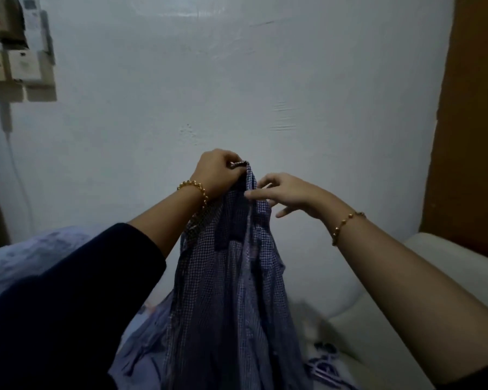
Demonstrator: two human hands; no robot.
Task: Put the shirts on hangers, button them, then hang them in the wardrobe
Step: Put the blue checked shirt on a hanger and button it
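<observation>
A dark blue checked shirt (226,277) hangs bunched in front of me, held up in the air. My left hand (216,171) grips its top edge near the collar, fingers curled round the cloth. Just to the right, my right hand (282,194) reaches in with fingers spread and straight, its fingertips touching the shirt's upper edge. Blue plastic hangers (323,367) lie on the bed at the lower right, partly hidden by the shirt. No wardrobe rail is in view.
A pale wall (237,94) fills the background. Switch boxes and a cable (14,60) are fixed at the upper left. A brown wooden panel (473,136) stands at the right edge. A white cushion (423,277) lies below it, and a patterned bedsheet (26,257) at left.
</observation>
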